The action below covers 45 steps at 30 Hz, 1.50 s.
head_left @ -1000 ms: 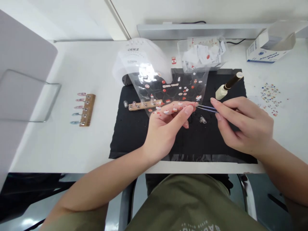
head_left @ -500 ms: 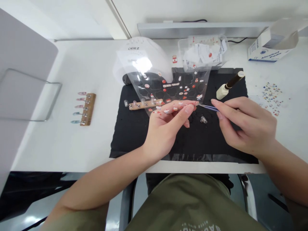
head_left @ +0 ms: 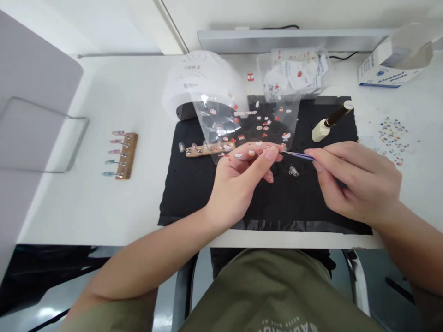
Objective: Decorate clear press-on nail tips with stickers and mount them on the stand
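Note:
A clear sticker sheet (head_left: 246, 121) printed with small red and white figures is pinched in my left hand (head_left: 238, 184), thumb against forefinger. Some of its figures lie over the forefinger, seen through the film. Slim tweezers (head_left: 298, 156) are held in my right hand (head_left: 358, 180), their tips meeting the sheet's edge near my left fingertips. Whether a sticker sits between the tips is too small to tell. Below the tweezers, a clear nail tip (head_left: 293, 171) rests on the black mat (head_left: 277, 207). Behind the sheet lies a wooden nail stand (head_left: 204, 150) with clear tips.
A white nail lamp (head_left: 204, 76) stands at the back, beside a clear box (head_left: 294, 78) of packets. To the right are a polish bottle (head_left: 321, 130), scattered small gems (head_left: 394, 138) and an alcohol pad box (head_left: 391, 69). Another wooden stand (head_left: 127, 157) with painted tips lies left.
The sheet has tilted and shifted slightly, so the lamp's front shows more plainly. The tweezers remain at its edge, and both hands have barely moved.

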### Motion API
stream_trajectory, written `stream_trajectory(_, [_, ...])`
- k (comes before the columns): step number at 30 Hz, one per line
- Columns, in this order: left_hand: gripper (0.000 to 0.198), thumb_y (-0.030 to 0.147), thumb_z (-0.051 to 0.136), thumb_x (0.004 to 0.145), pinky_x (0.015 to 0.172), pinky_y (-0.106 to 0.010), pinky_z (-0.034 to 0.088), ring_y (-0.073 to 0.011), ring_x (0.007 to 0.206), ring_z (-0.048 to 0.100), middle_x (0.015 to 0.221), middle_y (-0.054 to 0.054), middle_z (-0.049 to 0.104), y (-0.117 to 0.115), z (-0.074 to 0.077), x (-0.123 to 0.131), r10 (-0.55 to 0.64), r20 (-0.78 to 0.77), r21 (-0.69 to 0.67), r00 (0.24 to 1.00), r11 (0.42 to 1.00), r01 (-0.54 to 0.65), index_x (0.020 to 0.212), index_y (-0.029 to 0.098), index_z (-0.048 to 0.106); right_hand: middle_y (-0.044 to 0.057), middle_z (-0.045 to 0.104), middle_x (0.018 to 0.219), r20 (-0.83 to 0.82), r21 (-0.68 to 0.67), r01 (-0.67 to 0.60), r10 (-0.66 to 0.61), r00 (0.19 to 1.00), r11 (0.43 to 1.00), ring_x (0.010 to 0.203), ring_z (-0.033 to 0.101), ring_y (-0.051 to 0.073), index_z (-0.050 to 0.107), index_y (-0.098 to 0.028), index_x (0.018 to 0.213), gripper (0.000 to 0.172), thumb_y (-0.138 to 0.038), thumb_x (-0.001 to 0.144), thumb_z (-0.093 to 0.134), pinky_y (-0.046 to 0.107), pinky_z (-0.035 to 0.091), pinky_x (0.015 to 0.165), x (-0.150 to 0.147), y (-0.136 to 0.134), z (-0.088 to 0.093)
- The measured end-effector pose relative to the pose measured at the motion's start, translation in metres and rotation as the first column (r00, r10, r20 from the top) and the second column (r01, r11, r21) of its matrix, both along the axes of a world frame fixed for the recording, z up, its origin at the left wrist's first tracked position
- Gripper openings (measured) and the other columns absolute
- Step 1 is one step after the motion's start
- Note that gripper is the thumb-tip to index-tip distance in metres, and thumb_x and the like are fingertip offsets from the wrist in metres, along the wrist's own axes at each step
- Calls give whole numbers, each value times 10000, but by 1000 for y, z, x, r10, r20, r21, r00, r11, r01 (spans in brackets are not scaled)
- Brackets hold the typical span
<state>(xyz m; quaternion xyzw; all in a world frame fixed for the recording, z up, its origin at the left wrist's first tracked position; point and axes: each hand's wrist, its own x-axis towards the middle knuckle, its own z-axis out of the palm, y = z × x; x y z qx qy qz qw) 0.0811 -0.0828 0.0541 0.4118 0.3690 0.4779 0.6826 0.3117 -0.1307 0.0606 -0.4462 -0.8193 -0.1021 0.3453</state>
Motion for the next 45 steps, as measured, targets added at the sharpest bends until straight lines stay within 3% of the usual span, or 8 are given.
stream_trajectory(6, [313,523,1041,869,607,-206,580,-142,866,784,1108,-61,893,0,0,0,-3,6,5,1000,1000,3,925,245,908,33,843,978,56,26,1,-2,998,1000,807,801,230,771,-290,1302,386,-46,1024,662,395,571,592,-1,1,3])
stream_trajectory(18, [260,504,983,949,616,-247,545,-74,613,552,890,-2,796,4,2,-3,2,-30,19,1000,1000,-2,960,258,900,42,851,982,16,58,-31,30,999,998,756,777,226,815,-260,1282,392,-23,988,708,390,595,605,-1,1,6])
stream_trajectory(25, [288,468,1000,907,543,-255,482,-68,564,495,882,-22,814,10,0,-4,-58,-98,67,993,996,65,835,226,862,26,839,999,-290,-12,-49,44,956,999,762,757,217,822,-331,1267,374,-67,1018,730,382,579,625,-1,4,9])
stream_trajectory(29, [340,497,964,933,550,-247,482,-88,563,555,741,-22,760,14,-7,-5,-133,-216,90,967,984,155,793,205,860,37,835,997,-305,-60,3,-21,952,998,755,741,213,834,-353,1231,339,-92,1047,720,370,553,609,-1,2,14])
stream_trajectory(32, [375,535,956,943,562,-239,534,-97,559,624,732,-28,767,17,-10,-5,-169,-277,45,946,981,189,846,185,861,45,838,996,-260,-107,64,-90,962,992,777,760,225,841,-341,1178,314,-93,1067,683,387,578,628,-2,1,15])
stream_trajectory(37, [416,523,963,958,521,-204,560,-113,572,727,816,-58,832,22,-15,-1,-299,-252,-135,920,952,273,884,172,751,13,813,959,-304,-44,17,-30,952,999,726,718,198,822,-349,1185,286,-117,1067,704,363,568,578,-4,2,13])
stream_trajectory(41, [384,445,962,977,483,-197,554,-143,627,784,930,-77,876,24,-19,1,-329,-238,-250,914,930,269,1082,184,700,48,819,976,-244,-107,67,-91,965,992,760,724,186,826,-291,1155,294,-53,1073,674,359,584,639,-5,2,13])
stream_trajectory(45, [283,373,860,1075,461,-188,545,-133,651,779,972,-79,877,24,-14,3,-369,-266,-289,891,912,292,1176,162,700,26,807,949,-291,-37,1,-11,957,999,732,712,166,838,-287,1168,264,-82,1047,724,327,571,605,-2,5,8])
